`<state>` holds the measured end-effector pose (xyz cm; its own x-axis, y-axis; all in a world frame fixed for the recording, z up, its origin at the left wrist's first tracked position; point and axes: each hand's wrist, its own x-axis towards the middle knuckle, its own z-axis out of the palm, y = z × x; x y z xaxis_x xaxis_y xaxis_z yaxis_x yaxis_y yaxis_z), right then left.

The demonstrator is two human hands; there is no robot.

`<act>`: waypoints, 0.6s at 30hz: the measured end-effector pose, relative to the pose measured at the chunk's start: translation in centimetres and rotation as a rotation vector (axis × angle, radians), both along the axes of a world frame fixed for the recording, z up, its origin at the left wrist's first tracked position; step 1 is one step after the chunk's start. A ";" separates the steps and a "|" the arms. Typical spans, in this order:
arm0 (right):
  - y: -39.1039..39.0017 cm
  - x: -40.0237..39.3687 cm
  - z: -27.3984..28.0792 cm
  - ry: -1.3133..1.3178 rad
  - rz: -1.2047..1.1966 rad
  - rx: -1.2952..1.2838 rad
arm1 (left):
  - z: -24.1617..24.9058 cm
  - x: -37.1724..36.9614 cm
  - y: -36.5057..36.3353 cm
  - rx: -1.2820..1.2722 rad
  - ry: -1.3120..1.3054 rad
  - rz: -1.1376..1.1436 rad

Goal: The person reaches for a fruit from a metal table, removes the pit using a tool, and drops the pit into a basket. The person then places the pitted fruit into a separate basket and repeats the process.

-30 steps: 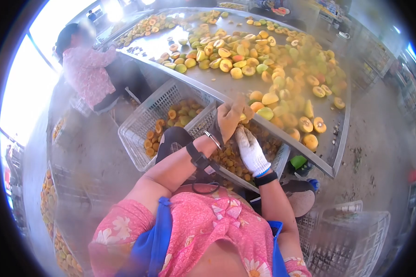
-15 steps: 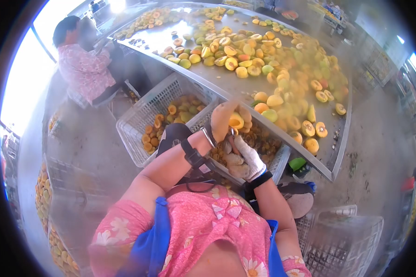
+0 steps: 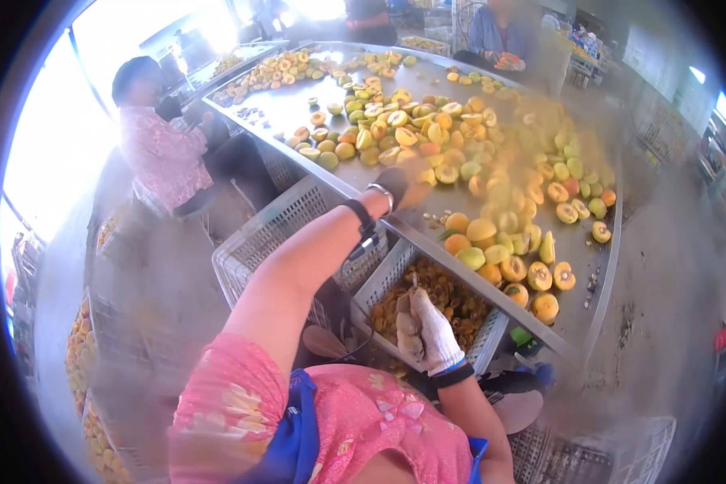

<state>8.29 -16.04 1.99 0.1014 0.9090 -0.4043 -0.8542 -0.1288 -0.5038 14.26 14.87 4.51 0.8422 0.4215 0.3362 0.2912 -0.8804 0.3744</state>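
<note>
Yellow and orange stone fruit [image 3: 481, 230], apparently apricots or peaches, lies across a metal table [image 3: 468, 278], some of it halved with pits showing and several pieces gathered toward the near right corner. The left hand [image 3: 403, 187] reaches over the near edge toward the fruit; blur hides whether its fingers are apart or closed. The gloved right hand [image 3: 437, 332] is wrapped around a small metal-tipped tool [image 3: 415, 281] above a plastic crate [image 3: 486, 345] of dark orange pieces [image 3: 452, 294]. The step in hand appears to be a reach for fruit, which calls for a light pinch on one piece, the tool held well aside. Half a second earlier, the left hand held a hollowed piece over the crate, close to the tool; now the hands are well apart. Beyond the table's left edge sits a co-worker [image 3: 160, 157] in a pink patterned top.
</note>
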 end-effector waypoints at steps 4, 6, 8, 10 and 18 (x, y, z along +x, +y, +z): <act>0.0 0.6 0.9 0.006 -0.013 0.033 | -2.2 4.5 1.0 -0.099 0.199 0.044; 0.0 0.6 1.0 0.004 -0.019 0.031 | -2.0 4.4 0.7 -0.129 0.294 0.069; 0.0 0.7 1.1 0.007 -0.036 0.029 | 0.1 3.4 -1.3 -0.085 0.375 0.070; 0.1 0.6 1.4 -0.004 -0.057 0.044 | -1.0 2.9 -1.3 -0.027 0.278 0.051; 0.5 0.8 1.4 -0.265 -0.168 0.045 | -2.6 0.9 -0.6 -0.770 -0.073 -0.073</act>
<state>9.14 -15.50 3.36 0.3484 0.8868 -0.3035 -0.7000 0.0308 -0.7135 15.18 14.31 1.91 0.8639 0.5030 0.0270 0.1930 -0.3801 0.9046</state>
